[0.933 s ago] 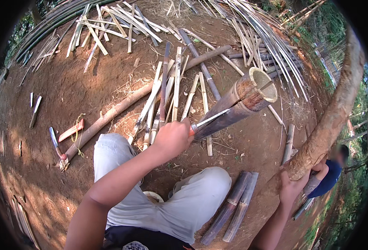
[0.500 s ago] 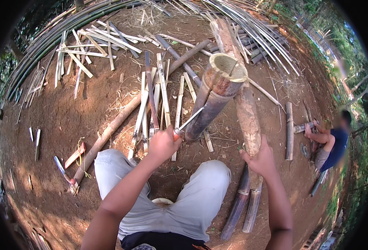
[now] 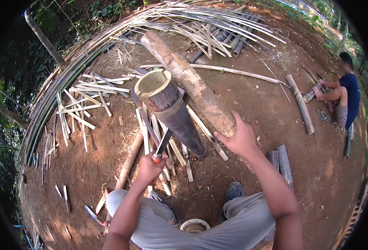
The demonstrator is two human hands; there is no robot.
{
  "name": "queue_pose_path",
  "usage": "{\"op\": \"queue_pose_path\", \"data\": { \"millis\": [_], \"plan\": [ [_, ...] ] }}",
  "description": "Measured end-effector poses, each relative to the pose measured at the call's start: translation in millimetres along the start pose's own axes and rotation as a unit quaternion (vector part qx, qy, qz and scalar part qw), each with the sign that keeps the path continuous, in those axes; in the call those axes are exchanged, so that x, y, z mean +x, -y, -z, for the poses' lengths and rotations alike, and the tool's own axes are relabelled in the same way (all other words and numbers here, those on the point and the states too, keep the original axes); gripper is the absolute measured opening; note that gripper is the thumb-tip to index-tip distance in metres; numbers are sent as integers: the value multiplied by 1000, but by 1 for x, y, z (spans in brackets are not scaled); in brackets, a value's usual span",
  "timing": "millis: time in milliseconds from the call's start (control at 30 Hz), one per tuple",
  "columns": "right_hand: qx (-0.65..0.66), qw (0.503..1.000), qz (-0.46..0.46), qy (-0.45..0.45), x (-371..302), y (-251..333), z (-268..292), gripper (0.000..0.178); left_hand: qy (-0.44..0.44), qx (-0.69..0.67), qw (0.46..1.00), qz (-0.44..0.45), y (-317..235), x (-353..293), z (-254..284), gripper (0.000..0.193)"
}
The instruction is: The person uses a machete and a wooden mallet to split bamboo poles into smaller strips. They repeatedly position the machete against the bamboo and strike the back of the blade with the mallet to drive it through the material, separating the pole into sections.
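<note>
My left hand [image 3: 152, 170] is closed round the orange-red handle of a long-bladed knife [image 3: 164, 141]. Its blade slants up against the left side of a thick, dark bamboo section [image 3: 177, 121]; how far it goes in or behind is hidden. That section leans with its pale, hollow end toward the upper left. My right hand [image 3: 240, 135] grips the near end of a stout wooden log [image 3: 192, 81], fingers wrapped over it. Raised and slanting to the upper left, the log passes just right of the bamboo's upper end, apparently apart from it.
Split bamboo strips [image 3: 188, 164] lie on the soil beyond my feet, beside a long pole [image 3: 130, 162]. More strips [image 3: 88, 93] are heaped at the far left. Dark bamboo pieces [image 3: 285, 164] lie near my right knee. Another person [image 3: 346, 93] sits at the right, handling bamboo.
The view has shifted. The log has swung from right of the bamboo to a slant toward the upper left. The bamboo now leans left instead of right. Both hands keep their grips.
</note>
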State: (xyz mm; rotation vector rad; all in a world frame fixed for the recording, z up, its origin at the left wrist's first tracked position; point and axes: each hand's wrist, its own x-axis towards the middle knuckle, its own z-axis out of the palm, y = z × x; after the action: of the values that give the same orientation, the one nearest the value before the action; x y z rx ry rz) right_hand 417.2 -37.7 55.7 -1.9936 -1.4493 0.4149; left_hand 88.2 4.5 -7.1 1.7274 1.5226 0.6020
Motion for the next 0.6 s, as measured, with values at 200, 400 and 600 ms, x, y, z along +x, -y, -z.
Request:
{"op": "queue_pose_path", "data": {
  "millis": [200,400,600],
  "plan": [
    [186,980,-65,-3,-29,-1,12,66,118,24,993,-8,-36,52,26,11],
    [360,907,100,-195,-79,25,49,56,151,-7,988,12,-40,71,37,11],
    [263,899,132,-325,-72,13,49,51,126,70,986,-85,-26,74,28,15]
  ]
}}
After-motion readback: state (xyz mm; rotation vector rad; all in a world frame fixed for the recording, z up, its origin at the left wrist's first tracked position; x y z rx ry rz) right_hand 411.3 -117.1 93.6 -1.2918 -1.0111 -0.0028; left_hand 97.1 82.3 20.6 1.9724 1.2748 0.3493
